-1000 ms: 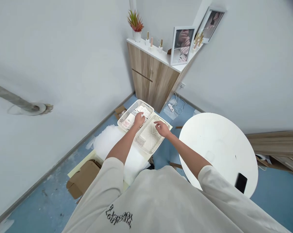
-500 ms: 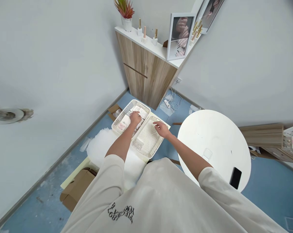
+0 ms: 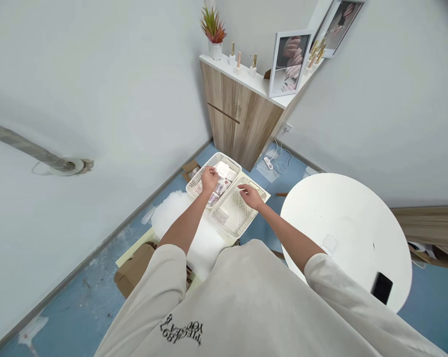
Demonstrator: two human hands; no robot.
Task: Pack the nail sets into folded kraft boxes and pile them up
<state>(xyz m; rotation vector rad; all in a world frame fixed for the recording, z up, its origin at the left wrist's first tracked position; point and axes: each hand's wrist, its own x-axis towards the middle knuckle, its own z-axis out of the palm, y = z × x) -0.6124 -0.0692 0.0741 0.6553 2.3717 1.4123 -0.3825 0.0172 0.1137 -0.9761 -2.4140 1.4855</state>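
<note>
My left hand is over the left white plastic basket, its fingers curled together beside a white packet. Whatever its fingertips may hold is too small to make out. Under and around that hand lie small printed packets with pink and purple patterns. Above the far part of the right white basket is my right hand, its thumb and fingers apart with nothing seen between them. A small clear plastic box lies in the near left corner of this right basket.
White foam sheeting and a brown cardboard box are nearer me on the left. A round white table to the right bears a clear box and a black phone. Behind the baskets stands a wooden cabinet.
The view has swung left, so the room sits further right. My left hand has drawn back slightly from the white packet, showing more patterned packets. My right hand stays over the right basket.
</note>
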